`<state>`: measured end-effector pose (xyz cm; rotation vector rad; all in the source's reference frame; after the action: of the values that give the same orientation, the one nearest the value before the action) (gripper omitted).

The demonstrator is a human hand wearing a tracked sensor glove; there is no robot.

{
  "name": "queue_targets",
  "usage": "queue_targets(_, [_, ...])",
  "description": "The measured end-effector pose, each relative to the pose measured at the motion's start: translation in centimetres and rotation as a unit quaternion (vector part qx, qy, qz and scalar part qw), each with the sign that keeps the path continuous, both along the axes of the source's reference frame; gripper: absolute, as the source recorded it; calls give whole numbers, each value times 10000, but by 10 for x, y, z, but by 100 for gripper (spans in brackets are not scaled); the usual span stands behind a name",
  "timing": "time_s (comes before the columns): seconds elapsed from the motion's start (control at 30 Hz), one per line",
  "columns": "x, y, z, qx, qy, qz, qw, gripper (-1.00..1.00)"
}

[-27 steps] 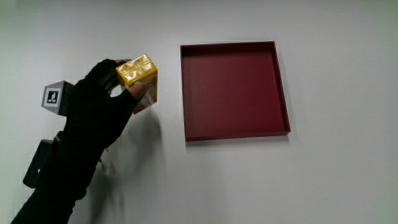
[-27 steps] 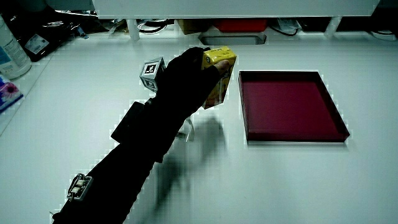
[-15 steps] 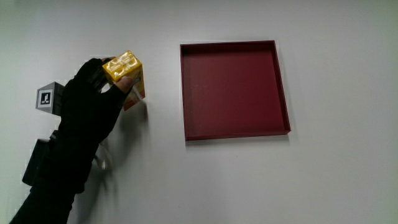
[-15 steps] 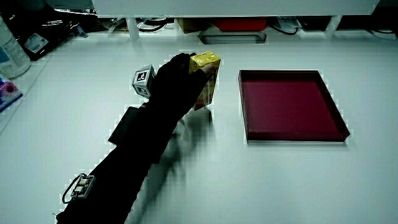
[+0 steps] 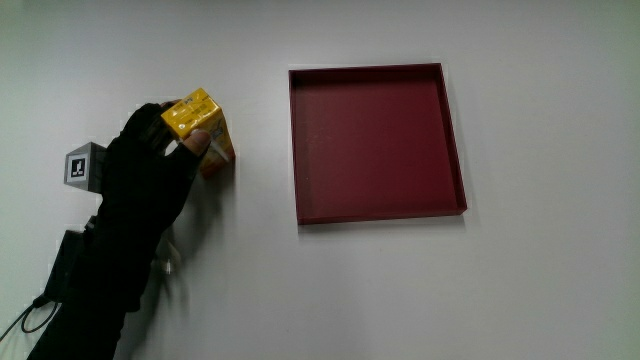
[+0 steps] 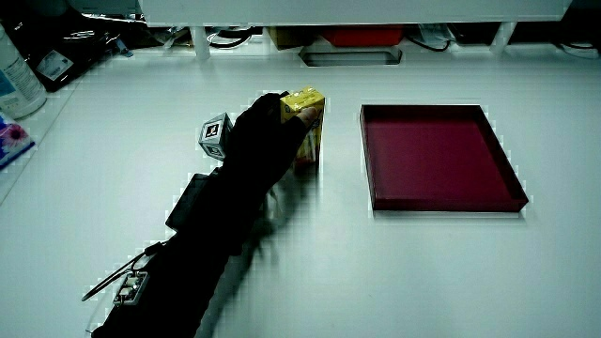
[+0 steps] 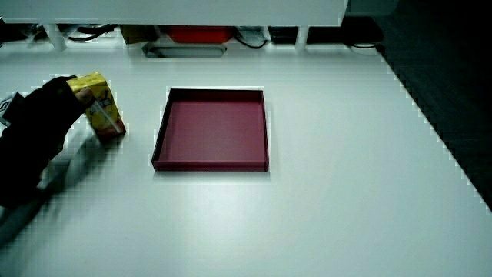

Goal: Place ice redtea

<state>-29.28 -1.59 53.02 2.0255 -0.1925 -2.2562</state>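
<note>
A yellow ice red tea carton [image 5: 198, 125] stands upright on the white table beside the dark red tray [image 5: 300, 150]. My gloved hand [image 5: 160, 150] is shut on the carton's top, fingers wrapped around it. Both side views show the carton [image 6: 308, 127] [image 7: 101, 111] with its base at or just above the table and the hand [image 6: 263, 131] [image 7: 46, 108] gripping it. The tray [image 6: 376, 192] [image 7: 157, 158] has nothing in it. The patterned cube [image 5: 82, 165] sits on the back of the hand.
A low partition with cables and boxes under it runs along the table's edge farthest from me [image 6: 347, 52]. A bottle [image 6: 17, 80] stands at the table's edge in a side view.
The hand has carried the carton away from the tray and lowered it to the table, where it now stands upright. The tray has not moved.
</note>
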Motion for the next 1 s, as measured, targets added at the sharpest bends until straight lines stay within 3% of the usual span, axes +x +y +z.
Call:
queue_targets(0.13, [-2, 1, 5, 15, 13, -20, 10000, 0])
queue_targets(0.47, [0, 1, 3, 23, 80, 30, 10000, -36])
queue_targets(0.57, [-1, 3, 5, -114, 19, 23, 9999, -46])
queue_targets(0.7, [0, 10, 2, -231, 87, -26, 9997, -61])
queue_targets(0.9, [4, 30, 1, -542, -282, 7, 9981, -82])
queue_targets(0.97, [8, 38, -10, -509, -295, -5, 9983, -89])
queue_targets(1.0, [6, 43, -10, -550, -460, -36, 9974, -93])
